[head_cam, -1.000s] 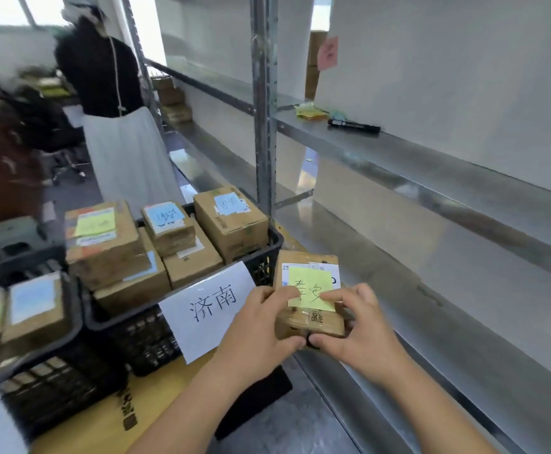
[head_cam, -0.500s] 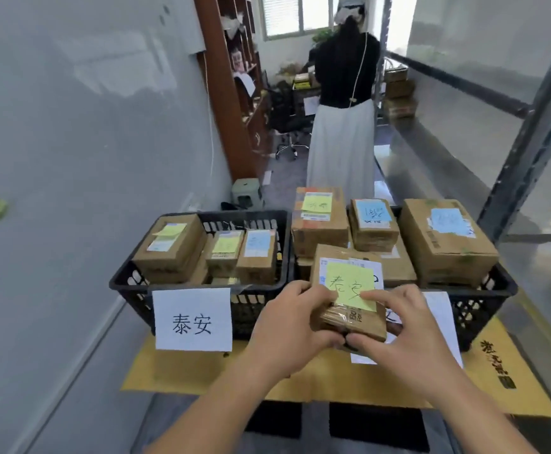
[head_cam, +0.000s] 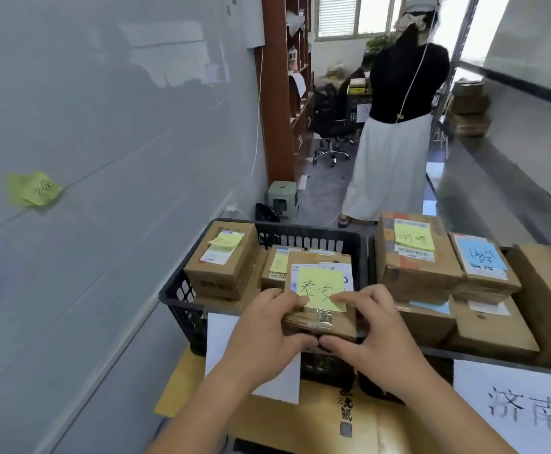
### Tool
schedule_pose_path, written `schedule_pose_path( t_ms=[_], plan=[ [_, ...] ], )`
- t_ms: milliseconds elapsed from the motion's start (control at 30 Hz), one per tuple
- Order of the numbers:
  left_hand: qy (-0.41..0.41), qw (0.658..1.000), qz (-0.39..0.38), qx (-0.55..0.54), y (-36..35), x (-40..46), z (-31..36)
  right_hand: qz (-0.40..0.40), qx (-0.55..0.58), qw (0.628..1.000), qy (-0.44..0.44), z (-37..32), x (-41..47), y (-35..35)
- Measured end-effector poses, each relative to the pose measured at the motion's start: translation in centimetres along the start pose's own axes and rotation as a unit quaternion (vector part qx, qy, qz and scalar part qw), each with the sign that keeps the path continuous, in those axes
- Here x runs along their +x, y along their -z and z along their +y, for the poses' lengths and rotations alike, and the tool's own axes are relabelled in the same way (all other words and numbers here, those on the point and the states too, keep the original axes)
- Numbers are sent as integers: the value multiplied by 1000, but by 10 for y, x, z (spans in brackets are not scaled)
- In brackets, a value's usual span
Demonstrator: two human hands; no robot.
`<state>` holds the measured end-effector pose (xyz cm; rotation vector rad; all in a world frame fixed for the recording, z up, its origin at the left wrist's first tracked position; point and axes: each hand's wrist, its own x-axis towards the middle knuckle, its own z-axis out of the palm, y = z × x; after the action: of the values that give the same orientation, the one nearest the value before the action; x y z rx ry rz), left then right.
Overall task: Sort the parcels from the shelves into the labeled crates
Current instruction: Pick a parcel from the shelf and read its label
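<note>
A small cardboard parcel (head_cam: 320,299) with a yellow sticky note reading 泰安 is held between both hands over the front right part of the left black crate (head_cam: 175,296). My left hand (head_cam: 267,335) grips its left side, thumb on top. My right hand (head_cam: 375,332) grips its right side, thumb on the note. That crate holds several cardboard parcels (head_cam: 221,260); its white label (head_cam: 221,335) is mostly hidden by my left arm. The right black crate (head_cam: 483,358), labelled 济南 (head_cam: 526,411), is piled with parcels (head_cam: 415,257).
Both crates sit on flattened yellow cardboard (head_cam: 303,421) on the floor. A grey wall with a yellow note (head_cam: 33,190) runs along the left. A person in a black top and white skirt (head_cam: 392,132) stands behind the crates. Metal shelving (head_cam: 510,178) lies to the right.
My view turned left from the shelves to the crates. Both hands carried the parcel from in front of the right crate to over the left crate.
</note>
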<state>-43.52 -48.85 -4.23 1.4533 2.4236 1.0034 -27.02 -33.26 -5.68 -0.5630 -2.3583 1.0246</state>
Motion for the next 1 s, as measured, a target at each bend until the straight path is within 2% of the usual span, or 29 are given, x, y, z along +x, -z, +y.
schedule_pose_path(
  t_ms=[233, 400, 633, 800, 1000],
  plan=[
    [20, 999, -24, 10, 34, 83, -100, -14, -14, 999, -40, -2, 105, -79],
    [47, 997, -57, 9, 35, 131, -148, -66, -96, 983, -145, 30, 140, -101],
    [46, 995, -89, 10, 1, 165, -166, -107, -248, 925, -268, 80, 153, -120],
    [59, 993, -94, 26, -19, 177, -172, -66, -251, 910, -324, 98, 167, -135],
    [71, 992, -96, 39, -31, 185, -172, -71, -222, 904, -358, 104, 176, -145]
  ],
)
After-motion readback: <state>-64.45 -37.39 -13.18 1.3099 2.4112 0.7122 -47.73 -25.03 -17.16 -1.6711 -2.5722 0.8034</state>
